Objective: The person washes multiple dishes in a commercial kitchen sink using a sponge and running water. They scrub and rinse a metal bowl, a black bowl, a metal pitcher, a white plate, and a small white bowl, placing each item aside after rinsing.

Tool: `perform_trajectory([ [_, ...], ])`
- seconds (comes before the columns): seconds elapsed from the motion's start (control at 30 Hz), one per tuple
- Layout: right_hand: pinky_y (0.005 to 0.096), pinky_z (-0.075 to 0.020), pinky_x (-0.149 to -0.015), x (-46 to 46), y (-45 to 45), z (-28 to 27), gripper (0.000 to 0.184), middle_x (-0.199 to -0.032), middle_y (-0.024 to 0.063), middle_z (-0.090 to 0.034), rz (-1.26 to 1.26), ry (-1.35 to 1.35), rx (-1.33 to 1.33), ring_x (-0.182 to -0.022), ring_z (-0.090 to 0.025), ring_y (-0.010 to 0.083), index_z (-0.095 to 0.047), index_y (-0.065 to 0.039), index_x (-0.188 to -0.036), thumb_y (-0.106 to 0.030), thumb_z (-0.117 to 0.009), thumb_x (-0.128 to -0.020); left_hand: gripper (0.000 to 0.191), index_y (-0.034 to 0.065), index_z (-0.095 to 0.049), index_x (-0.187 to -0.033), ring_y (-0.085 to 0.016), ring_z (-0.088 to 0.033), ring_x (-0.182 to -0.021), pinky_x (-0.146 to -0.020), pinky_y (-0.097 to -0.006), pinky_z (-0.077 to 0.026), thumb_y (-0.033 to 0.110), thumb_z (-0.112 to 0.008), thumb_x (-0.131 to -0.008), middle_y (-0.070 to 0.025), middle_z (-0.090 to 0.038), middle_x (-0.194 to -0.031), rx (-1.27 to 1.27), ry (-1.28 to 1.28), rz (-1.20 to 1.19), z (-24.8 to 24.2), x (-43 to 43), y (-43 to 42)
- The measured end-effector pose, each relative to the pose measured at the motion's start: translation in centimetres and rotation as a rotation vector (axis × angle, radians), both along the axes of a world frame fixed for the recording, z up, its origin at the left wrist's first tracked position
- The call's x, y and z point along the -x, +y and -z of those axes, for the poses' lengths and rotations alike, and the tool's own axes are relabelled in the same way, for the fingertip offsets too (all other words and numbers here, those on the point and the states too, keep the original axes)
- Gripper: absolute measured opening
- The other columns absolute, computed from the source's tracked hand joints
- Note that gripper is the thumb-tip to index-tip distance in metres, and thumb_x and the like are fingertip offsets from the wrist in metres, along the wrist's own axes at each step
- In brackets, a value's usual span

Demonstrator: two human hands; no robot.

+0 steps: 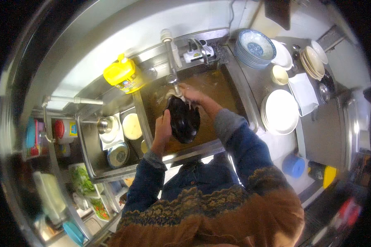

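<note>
A glossy black dish (185, 123), oval in outline, is held tilted over the brownish water (219, 89) in the large steel sink. My left hand (163, 128) grips its left edge, thumb upward. At the far edge of the dish my right hand (191, 94) is beside a pale, wet cloth-like thing (173, 93); whether its fingers hold the cloth or the dish too is not clear. Right above both stands the tap (171, 78), its spout over the dish's far end.
Left of the water, a second basin holds bowls (118, 155), a plate (132, 126) and a metal cup (102, 125). A yellow jug (120, 74) stands behind the divider. On the right counter are stacked blue-patterned bowls (255, 48), white plates (281, 111) and a white tray (303, 94).
</note>
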State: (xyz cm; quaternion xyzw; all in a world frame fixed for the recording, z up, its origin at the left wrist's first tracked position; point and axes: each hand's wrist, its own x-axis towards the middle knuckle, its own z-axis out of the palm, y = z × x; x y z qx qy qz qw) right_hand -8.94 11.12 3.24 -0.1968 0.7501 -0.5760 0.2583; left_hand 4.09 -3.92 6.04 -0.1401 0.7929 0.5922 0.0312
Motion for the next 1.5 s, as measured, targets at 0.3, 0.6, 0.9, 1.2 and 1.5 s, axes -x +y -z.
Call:
perform_trajectory([
  [0.3,0.0423,-0.0471,-0.079,-3.5,-2.0,0.3,0.029,-0.104,0.0163,-0.059,0.261,0.62,-0.14,-0.092,-0.058,0.0354,-0.066,-0.01,-0.092,-0.034,-0.061,-0.078,0.052,-0.0063,-0.06,-0.1,-0.016,-0.056,-0.083,-0.074,-0.0293,-0.045,0.041,-0.038,-0.094,-0.0095,-0.061,-0.095,-0.14,-0.109,-0.121,-0.1,1.7,1.0],
  [0.6,0.0428,-0.0468,-0.077,-5.1,-3.1,1.5,0.02,-0.096,0.0167,-0.061,0.369,0.831,-0.099,-0.092,-0.057,0.0347,-0.062,-0.013,-0.095,-0.022,-0.056,-0.079,0.05,-0.0036,-0.055,-0.106,-0.021,-0.059,-0.087,-0.077,-0.0341,-0.047,0.042,-0.039,-0.093,-0.0125,-0.06,-0.099,-0.681,-0.085,-0.353,3.4,4.9,-0.1],
  [0.9,0.0416,-0.0278,-0.104,-10.9,0.9,3.7,0.042,-0.127,0.0222,-0.041,0.503,0.593,-0.14,-0.123,-0.035,0.039,-0.045,-0.012,-0.127,-0.012,-0.052,-0.085,0.036,0.0077,-0.055,-0.11,-0.022,-0.061,-0.088,-0.075,-0.0398,-0.05,0.036,-0.041,-0.094,-0.0054,-0.063,-0.101,-0.913,-0.03,-0.498,3.9,6.1,-2.0],
  [1.2,0.0364,-0.0283,-0.104,1.5,3.0,9.8,0.05,-0.13,0.0168,-0.045,0.317,-0.141,0.341,-0.122,-0.041,0.0286,-0.045,-0.004,-0.127,-0.039,-0.027,-0.095,0.042,0.0004,-0.046,-0.122,-0.025,-0.056,-0.103,-0.089,-0.0388,-0.045,0.031,-0.045,-0.094,-0.0106,-0.056,-0.116,-0.837,0.033,-0.19,-1.3,2.6,-0.7],
  [1.5,0.0428,-0.0334,-0.097,-2.1,-1.9,0.2,0.04,-0.126,0.0127,-0.049,0.3,0.72,-0.191,-0.118,-0.042,0.0316,-0.054,-0.016,-0.121,-0.031,-0.05,-0.084,0.039,-0.0029,-0.05,-0.114,-0.023,-0.059,-0.093,-0.083,-0.0363,-0.048,0.03,-0.046,-0.094,-0.0122,-0.059,-0.107,-0.725,0.015,-0.18,-0.3,4.4,-1.7],
])
